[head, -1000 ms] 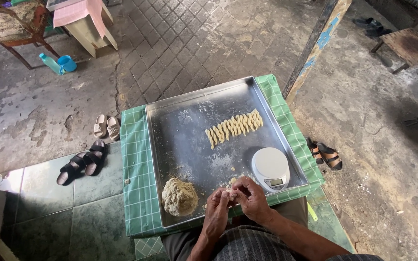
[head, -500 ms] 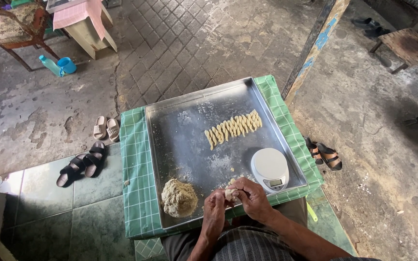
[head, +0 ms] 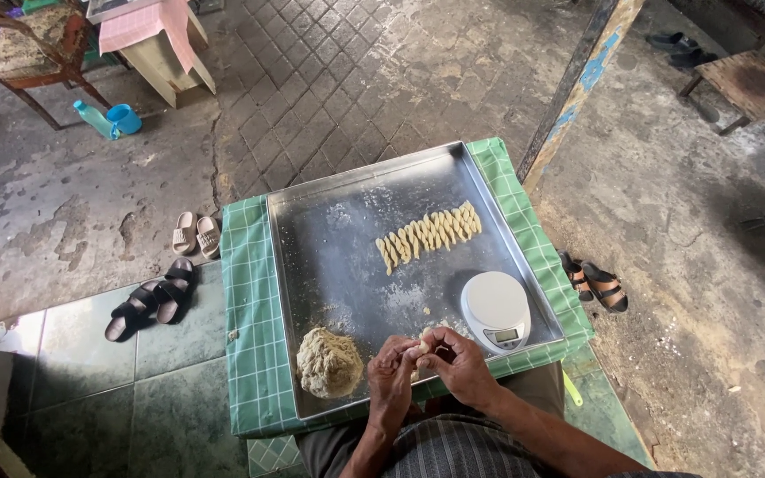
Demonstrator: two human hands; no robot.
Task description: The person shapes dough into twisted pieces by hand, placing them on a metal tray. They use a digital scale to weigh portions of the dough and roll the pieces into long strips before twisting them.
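Left hand (head: 391, 373) and right hand (head: 458, 361) meet at the near edge of the tray (head: 312, 232), fingers curled shut around a small dough piece (head: 423, 339) pinched between the fingertips of both. Dough lump (head: 328, 362) sits on the tray just left of the left hand. White scale (head: 496, 309) just beyond the right hand. Row of twisted dough sticks (head: 428, 235) mid-tray, well apart from the hands. Tray rests on green checked cloth (head: 250, 301). Sandals (head: 148, 298) on the floor to the left.
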